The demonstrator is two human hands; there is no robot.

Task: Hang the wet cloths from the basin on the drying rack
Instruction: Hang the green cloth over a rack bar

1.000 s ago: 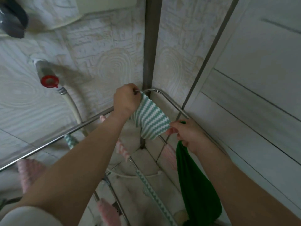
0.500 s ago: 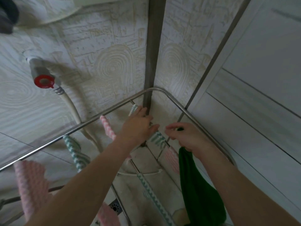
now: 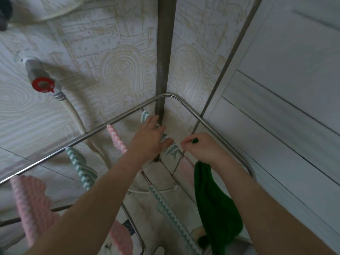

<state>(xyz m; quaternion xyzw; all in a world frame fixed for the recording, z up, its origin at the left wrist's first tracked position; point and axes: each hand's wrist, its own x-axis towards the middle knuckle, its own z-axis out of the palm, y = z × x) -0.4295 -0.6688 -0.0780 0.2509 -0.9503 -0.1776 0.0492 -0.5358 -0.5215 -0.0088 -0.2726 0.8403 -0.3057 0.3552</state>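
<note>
Lowered from the corner, the striped cloth [image 3: 170,147] now drapes a rack [image 3: 193,109] bar under the flat, spread left hand [image 3: 150,138]. Right hand [image 3: 202,150] grips the green cloth [image 3: 215,205]; bunched wet fabric could slide off.

Two bare forearms enter from the bottom edge, one from the lower left and one from the lower right. No sleeve covers either as far as the frame shows, and neither wrist carries a watch, band or bracelet. The left hand [image 3: 150,138] and right hand [image 3: 203,147] are ungloved, with no rings on the fingers that show. Nails look short and unpainted, though small in view.
</note>
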